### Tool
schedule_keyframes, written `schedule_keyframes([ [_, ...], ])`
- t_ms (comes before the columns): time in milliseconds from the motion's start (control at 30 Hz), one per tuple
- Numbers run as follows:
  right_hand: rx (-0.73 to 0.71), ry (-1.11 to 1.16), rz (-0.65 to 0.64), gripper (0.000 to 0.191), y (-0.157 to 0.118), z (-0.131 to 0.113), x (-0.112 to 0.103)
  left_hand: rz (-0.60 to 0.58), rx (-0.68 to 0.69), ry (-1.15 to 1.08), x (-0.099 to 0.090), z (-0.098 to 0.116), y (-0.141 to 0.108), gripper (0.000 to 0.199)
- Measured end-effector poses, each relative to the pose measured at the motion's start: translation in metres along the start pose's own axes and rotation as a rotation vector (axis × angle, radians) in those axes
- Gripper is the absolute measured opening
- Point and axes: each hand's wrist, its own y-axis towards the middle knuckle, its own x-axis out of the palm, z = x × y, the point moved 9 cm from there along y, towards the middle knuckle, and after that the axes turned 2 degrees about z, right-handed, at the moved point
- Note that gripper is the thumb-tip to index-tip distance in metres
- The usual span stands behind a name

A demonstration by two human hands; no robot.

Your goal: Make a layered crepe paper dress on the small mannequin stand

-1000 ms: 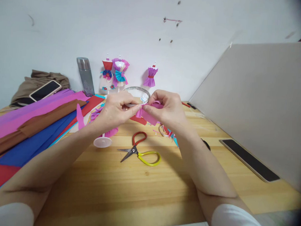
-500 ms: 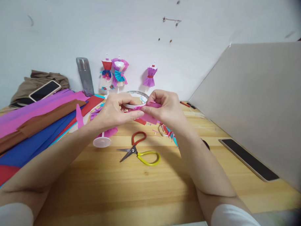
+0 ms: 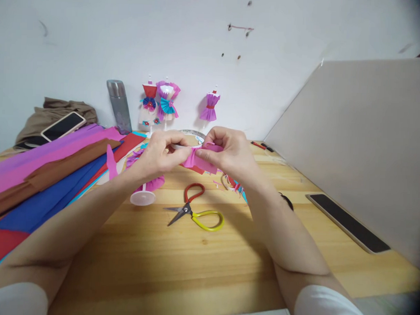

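My left hand (image 3: 164, 151) is closed, its thumb and fingers pinching the gathered edge of a pink crepe paper strip (image 3: 207, 165) against a roll of tape (image 3: 193, 133). The roll looks like a white ring with print on its inner core. From the right, my right hand (image 3: 232, 153) pinches the same strip, thumb beneath and fingers curled above. Between the two thumbs the paper is bunched into small folds and hangs down. Fingers cover part of the roll. Below lie open scissors (image 3: 186, 209) with one red and one yellow handle.
Left are stacked coloured paper sheets (image 3: 57, 189), a phone (image 3: 63, 127) and a grey bottle (image 3: 118, 106). A small stand (image 3: 143, 198) lies tipped beside my left wrist. Several miniature dress forms (image 3: 209, 107) stand by the wall. Right are a dark flat device (image 3: 347, 222) and a white panel (image 3: 362, 144).
My left thumb has drawn back and bent over the paper edge. More of the pink strip now shows, hanging between the hands. The scissors lie unmoved.
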Motion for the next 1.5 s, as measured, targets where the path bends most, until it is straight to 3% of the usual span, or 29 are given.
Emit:
schedule_keyframes([
  [267, -0.021, -0.031, 0.015, 0.024, 0.000, 0.001, 0.000, -0.012, 0.011, 0.040, 0.007, 0.002, -0.002, 0.017],
  [467, -0.018, -0.026, 0.001, 0.025, 0.000, -0.001, -0.001, -0.029, 0.075, 0.077, 0.008, 0.002, -0.001, 0.034],
  [667, -0.022, 0.010, -0.047, 0.012, -0.001, -0.003, 0.000, -0.002, 0.073, 0.078, 0.005, 0.002, 0.000, 0.035],
  [1100, -0.022, 0.034, -0.029, 0.012, -0.002, 0.002, 0.004, 0.044, 0.097, 0.155, 0.002, 0.003, -0.001, 0.036],
  [1500, -0.100, -0.213, 0.075, 0.015, -0.004, -0.009, 0.000, 0.131, 0.259, 0.359, -0.001, 0.009, -0.004, 0.031],
])
